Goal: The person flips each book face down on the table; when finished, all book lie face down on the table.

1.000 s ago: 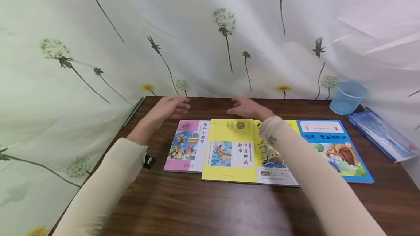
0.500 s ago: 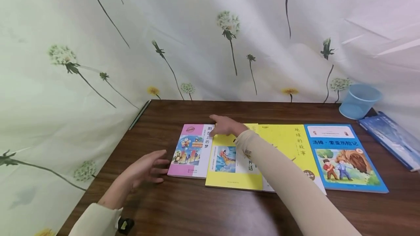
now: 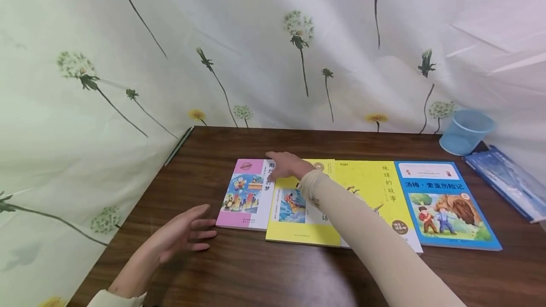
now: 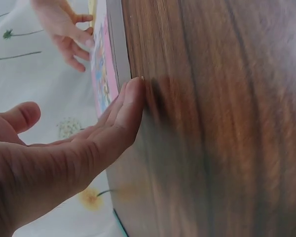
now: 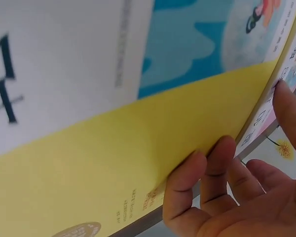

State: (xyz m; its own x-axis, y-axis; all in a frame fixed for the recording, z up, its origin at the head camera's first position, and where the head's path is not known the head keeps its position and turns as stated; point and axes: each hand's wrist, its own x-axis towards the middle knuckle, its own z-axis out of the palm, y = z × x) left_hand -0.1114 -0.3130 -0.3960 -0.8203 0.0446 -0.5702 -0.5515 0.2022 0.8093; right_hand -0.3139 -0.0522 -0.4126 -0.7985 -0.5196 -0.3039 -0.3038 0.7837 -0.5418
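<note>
Several books lie in a row on a dark wooden table (image 3: 256,274): a pink book (image 3: 245,193), a yellow book (image 3: 298,224), a yellow-and-white book (image 3: 375,188) and a blue book (image 3: 443,203). My right hand (image 3: 287,167) sits at the yellow book's far left corner. In the right wrist view its fingers (image 5: 207,173) curl onto the yellow book's (image 5: 113,163) edge, and another digit reaches toward the pink book. My left hand (image 3: 183,233) is flat with straight fingers just left of the pink book's near corner. Its fingertips (image 4: 135,89) touch the table beside the pink book (image 4: 101,74).
A light blue plastic cup (image 3: 466,131) stands at the back right, with another blue book (image 3: 503,181) beside it at the table's right edge. A dandelion-print cloth (image 3: 128,60) hangs behind and to the left. A thin dark strip (image 3: 179,145) lies along the left table edge.
My left hand came back from beyond the pink book to the table at its near left corner. My right hand moved left and down onto the yellow book's far corner.
</note>
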